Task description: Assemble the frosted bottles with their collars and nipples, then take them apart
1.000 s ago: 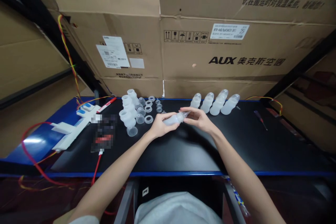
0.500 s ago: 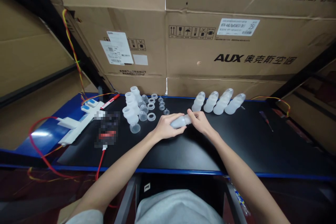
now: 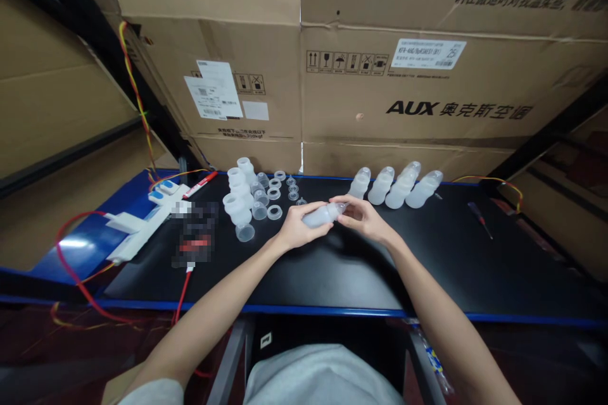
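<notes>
A translucent white baby bottle (image 3: 317, 218) lies tilted in my left hand (image 3: 297, 226), whose fingers wrap round its body. Its top, with a clear teat (image 3: 341, 207), points right and slightly up. My right hand (image 3: 361, 218) grips the bottle at the collar, thumb below and fingers above the teat. Left of my hands stand several bottle bodies (image 3: 239, 205) without tops. Beside them are clear domed caps (image 3: 259, 209), white collar rings (image 3: 274, 212) and small clear teats (image 3: 293, 192). Beyond my right hand stand several capped bottles (image 3: 381, 186) in a row.
On the left are a white power strip (image 3: 142, 224) with plugs, a red marker (image 3: 200, 184) and a red cable (image 3: 184, 294). A screwdriver (image 3: 481, 220) lies at the right of the black table (image 3: 323, 281). A large cardboard sheet (image 3: 351, 126) backs the table.
The bottle has tipped slightly and moved left. My right hand has shifted its grip, thumb now lower, so the teat shows. The view has shifted slightly.
</notes>
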Tool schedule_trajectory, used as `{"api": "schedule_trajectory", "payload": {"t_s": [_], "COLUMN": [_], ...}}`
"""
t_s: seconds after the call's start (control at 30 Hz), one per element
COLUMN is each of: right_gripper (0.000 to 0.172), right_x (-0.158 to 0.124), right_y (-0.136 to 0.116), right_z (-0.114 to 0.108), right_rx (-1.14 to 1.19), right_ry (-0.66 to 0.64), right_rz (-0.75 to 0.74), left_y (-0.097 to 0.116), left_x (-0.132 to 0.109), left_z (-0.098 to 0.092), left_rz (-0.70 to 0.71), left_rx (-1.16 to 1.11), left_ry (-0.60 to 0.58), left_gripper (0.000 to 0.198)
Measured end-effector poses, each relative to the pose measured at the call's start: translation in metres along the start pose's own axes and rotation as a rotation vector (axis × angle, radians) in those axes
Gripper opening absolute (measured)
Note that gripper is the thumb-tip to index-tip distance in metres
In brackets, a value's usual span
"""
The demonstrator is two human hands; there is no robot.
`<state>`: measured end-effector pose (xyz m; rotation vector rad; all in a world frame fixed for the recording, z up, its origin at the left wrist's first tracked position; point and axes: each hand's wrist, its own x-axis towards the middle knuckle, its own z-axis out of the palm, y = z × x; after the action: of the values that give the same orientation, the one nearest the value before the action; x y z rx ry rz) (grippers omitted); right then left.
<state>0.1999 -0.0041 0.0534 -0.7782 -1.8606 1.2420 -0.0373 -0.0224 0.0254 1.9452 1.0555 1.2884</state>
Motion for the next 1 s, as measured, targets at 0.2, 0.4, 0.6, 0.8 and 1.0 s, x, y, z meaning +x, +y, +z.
{"api": "schedule_trajectory", "payload": {"t_s": [0.2,0.4,0.6,0.8,1.0], "right_gripper": [0.035,0.035,0.036,0.026,0.050], "right_x": [0.000,0.000,0.001,0.006,0.008], "right_y": [0.006,0.012,0.013,0.014,0.017], "right_z": [0.005,0.010,0.022,0.027,0.027], "right_rx": [-0.391,-0.450,-0.492,-0.480,-0.382], "right_ry": [0.150,0.261,0.405,0.549,0.505], "right_rz": [-0.071,-0.114,-0.115,-0.252,-0.215], "left_y": [0.000,0.005,-0.004,0.011,0.013], "left_x": [-0.003,-0.011,-0.014,-0.005,-0.061], "left_z": [0.003,0.010,0.016,-0.011,-0.072], "left_rz": [-0.025,-0.010,0.185,0.313,0.270], "left_rx": [0.008,-0.023,0.097,0.449,0.788], "left_ry": [-0.021,-0.076,-0.001,-0.127,0.249], "left_gripper": [0.054,0.058,0.057,0.059,0.020]}}
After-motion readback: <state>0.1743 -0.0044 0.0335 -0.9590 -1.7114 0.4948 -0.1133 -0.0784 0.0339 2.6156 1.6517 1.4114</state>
